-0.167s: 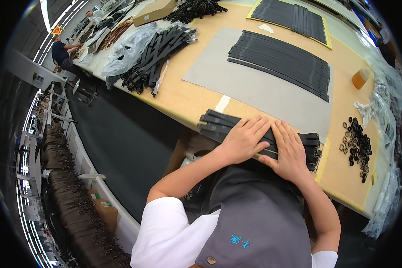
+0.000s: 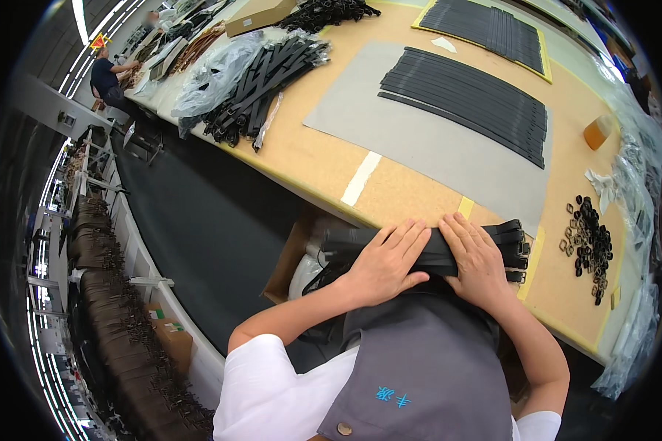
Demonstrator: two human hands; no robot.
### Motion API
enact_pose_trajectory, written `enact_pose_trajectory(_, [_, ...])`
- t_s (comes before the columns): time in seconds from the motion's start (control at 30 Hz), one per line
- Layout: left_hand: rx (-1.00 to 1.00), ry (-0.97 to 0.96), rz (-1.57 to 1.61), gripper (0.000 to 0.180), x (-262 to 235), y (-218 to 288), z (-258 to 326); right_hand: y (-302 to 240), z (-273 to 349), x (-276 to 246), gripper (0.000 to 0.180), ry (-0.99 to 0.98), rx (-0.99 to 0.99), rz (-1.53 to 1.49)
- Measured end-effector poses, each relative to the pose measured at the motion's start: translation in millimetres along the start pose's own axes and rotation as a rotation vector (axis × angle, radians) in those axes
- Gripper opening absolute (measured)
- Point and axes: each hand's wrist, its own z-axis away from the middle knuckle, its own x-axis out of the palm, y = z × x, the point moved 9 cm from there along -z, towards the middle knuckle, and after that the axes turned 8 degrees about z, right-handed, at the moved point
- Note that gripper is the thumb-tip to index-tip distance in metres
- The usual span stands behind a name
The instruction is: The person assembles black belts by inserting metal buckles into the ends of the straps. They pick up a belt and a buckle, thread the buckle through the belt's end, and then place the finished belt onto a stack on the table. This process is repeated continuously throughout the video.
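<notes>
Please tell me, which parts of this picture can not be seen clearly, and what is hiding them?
- Head view: the middle of the bundle of black straps lies under the left hand and right hand.
- Head view: the table edge nearest the person is hidden by the grey apron.
- Head view: the small black rings are too small to tell apart.
- Head view: the person far off is tiny and bent by the fisheye rim.

White short sleeves, grey apron (image 2: 426, 367) (blue embroidered mark; brass button)
</notes>
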Motion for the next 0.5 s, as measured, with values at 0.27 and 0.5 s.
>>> enact_pose_trajectory(0.27, [-0.368, -0.137, 0.356, 0.063, -10, -60, 32, -11, 19, -8, 0.064, 0.109, -0.088, -0.050])
enact_pose_trajectory(0.5, [-0.559, -1.011, 1.233, 0.065, 98, -38, 29, -7, 26, -17, 0.041, 0.266, -0.143, -0.096])
